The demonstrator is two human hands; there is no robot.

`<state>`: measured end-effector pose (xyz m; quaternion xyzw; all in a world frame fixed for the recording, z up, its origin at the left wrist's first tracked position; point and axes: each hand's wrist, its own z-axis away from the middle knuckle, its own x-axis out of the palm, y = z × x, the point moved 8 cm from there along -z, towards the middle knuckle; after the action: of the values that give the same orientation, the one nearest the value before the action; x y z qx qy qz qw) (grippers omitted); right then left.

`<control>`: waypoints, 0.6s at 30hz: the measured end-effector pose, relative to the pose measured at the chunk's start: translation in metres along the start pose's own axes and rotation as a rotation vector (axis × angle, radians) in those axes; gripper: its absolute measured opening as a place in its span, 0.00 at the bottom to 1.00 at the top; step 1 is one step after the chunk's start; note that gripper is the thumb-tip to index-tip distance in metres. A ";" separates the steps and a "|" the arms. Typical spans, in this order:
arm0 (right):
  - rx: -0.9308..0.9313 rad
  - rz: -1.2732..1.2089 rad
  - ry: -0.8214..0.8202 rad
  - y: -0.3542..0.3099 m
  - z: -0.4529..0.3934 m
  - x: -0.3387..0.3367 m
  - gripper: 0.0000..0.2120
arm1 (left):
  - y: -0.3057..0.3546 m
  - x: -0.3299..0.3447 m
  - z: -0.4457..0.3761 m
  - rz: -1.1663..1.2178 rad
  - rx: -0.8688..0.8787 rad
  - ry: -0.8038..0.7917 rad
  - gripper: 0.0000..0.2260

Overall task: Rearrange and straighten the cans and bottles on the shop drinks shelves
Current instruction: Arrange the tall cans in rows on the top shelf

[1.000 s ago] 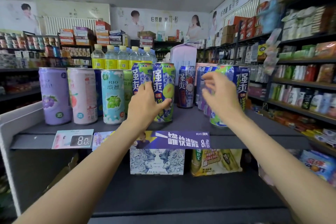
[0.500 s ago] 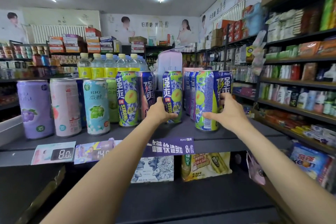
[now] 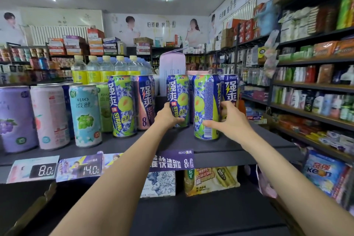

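Observation:
My left hand grips the lower part of a tall blue-and-green can standing upright on the dark top shelf. My right hand curls around a second blue-and-green can, its barcode side facing me, close to the shelf's front. Another blue can stands just behind my right hand. To the left stand a matching green can and a blue-and-pink can.
Purple, pink and light-blue cans line the shelf's left. Yellow-labelled bottles stand behind them, with a pale carton at the back. Price tags hang on the shelf edge. Stocked racks fill the right wall.
Both hands went from reaching around the cans to holding one each. The left-hand can stands further right than a second ago. The camera has come closer and turned slightly left.

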<state>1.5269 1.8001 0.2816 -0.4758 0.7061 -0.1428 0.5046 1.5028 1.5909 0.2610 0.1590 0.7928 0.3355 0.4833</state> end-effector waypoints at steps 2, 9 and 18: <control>-0.009 -0.008 -0.006 0.000 0.000 0.000 0.33 | 0.000 0.001 -0.002 -0.023 -0.006 0.031 0.31; -0.019 0.054 -0.071 0.002 -0.002 0.001 0.35 | -0.001 0.002 -0.006 -0.040 -0.006 0.027 0.30; -0.005 0.040 -0.075 -0.005 -0.003 0.010 0.34 | 0.001 0.004 -0.008 0.112 -0.017 0.010 0.37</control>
<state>1.5263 1.7889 0.2809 -0.4681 0.6964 -0.1130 0.5321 1.4935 1.5914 0.2615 0.1972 0.7823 0.3696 0.4610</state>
